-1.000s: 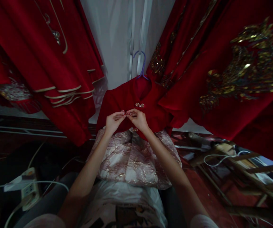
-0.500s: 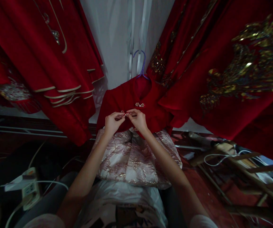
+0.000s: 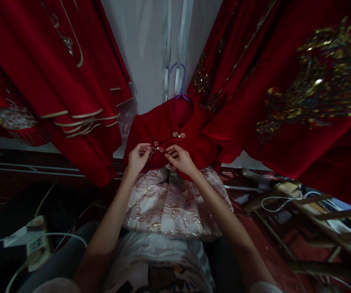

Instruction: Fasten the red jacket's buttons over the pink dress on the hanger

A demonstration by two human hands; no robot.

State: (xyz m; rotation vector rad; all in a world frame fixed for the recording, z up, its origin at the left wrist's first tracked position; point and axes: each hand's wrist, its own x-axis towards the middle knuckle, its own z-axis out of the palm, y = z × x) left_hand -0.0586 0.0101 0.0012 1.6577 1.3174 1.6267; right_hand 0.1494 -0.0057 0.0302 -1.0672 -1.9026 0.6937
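Observation:
A red jacket (image 3: 144,126) hangs on a purple hanger (image 3: 183,79) in front of me. One beaded flower clasp (image 3: 179,135) is on its upper front. A second beaded clasp (image 3: 158,149) shows lower down, between my hands. My left hand (image 3: 138,158) pinches at this clasp's left end, thumb and forefinger close together. Just right of it is my right hand (image 3: 180,159), its thumb and forefinger bent and slightly apart, with nothing visible between them. Another small beaded ornament (image 3: 173,167) lies partly hidden below the right hand.
Pink-white brocade fabric (image 3: 175,211) covers my lap. Red garments (image 3: 80,89) hang at left, and a red garment with gold sequins (image 3: 312,89) at right. A power strip (image 3: 38,244) with cables lies lower left; a wooden frame (image 3: 315,228) stands lower right.
My hands have moved apart from where their fingertips met at the lower clasp. The left hand shifted left, the right slightly right, and the clasp now shows between them.

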